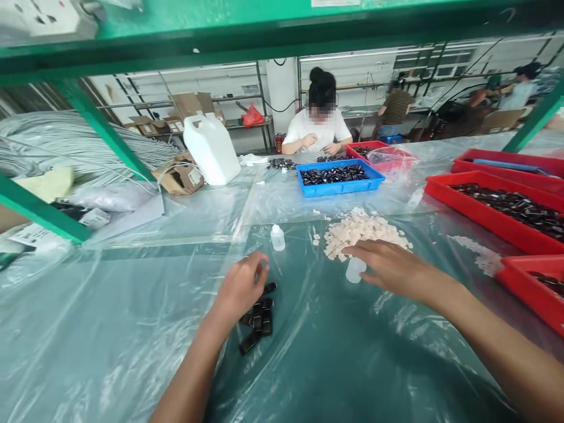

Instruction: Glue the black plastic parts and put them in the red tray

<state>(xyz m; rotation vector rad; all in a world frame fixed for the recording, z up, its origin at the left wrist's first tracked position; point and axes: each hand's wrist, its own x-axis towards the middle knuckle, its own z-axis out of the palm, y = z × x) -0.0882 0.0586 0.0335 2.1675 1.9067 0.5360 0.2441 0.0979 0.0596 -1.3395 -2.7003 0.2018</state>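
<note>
My left hand (243, 285) is above a small heap of shiny black plastic pieces (263, 317). Its fingers curl in toward the thumb, and whatever may be between them is hidden. My right hand (388, 263) has thumb and fingers around a small translucent white container (356, 270), at the near edge of a pile of small cream-coloured pieces (365, 229). Between the hands and a little farther back, a small white dropper bottle (277, 238) stands upright.
A blue tray (341, 188) of black pieces lies beyond the pile. Red trays (489, 208) line the right side. A white jug (211, 150) and cardboard box (183, 176) stand back left. A green frame (282, 29) crosses overhead. A co-worker (317, 126) sits opposite.
</note>
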